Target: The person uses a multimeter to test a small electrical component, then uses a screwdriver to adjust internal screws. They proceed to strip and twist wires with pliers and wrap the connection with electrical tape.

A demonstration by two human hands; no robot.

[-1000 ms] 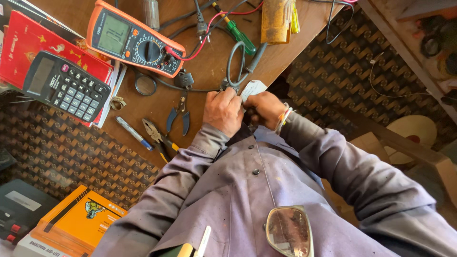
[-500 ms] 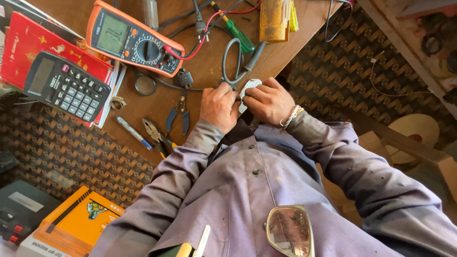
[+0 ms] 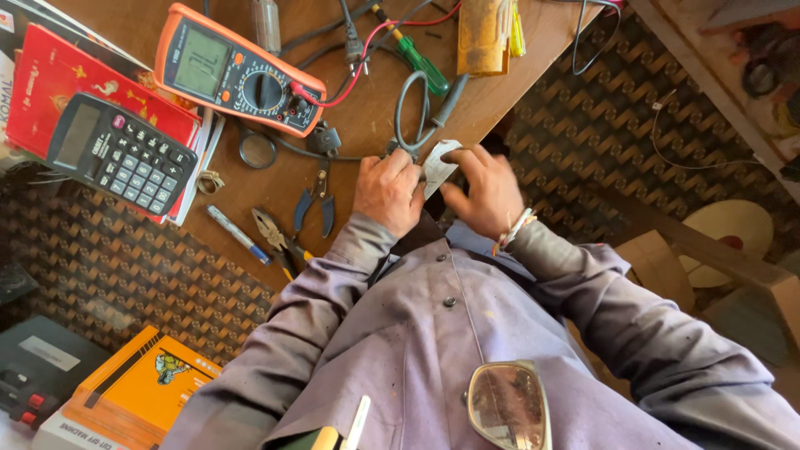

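Both my hands meet at the front edge of the wooden workbench (image 3: 350,179). My left hand (image 3: 387,192) and my right hand (image 3: 487,196) together pinch a small flat white piece (image 3: 438,165), held tilted between the fingertips. A thread band sits on my right wrist. Grey-handled scissors (image 3: 412,108) lie on the bench just beyond the white piece. Small blue-handled pliers (image 3: 312,210) lie left of my left hand.
An orange multimeter (image 3: 237,71) with red and black leads, a black calculator (image 3: 121,154) on a red book (image 3: 83,92), a green screwdriver (image 3: 417,62), a pen (image 3: 237,233) and a second pair of pliers (image 3: 279,237) lie on the bench. An orange box (image 3: 137,392) sits lower left. Glasses (image 3: 508,404) hang at my shirt pocket.
My hands have drawn slightly apart, the right one moving right. The white piece, earlier mostly covered by my fingers, now shows between them.
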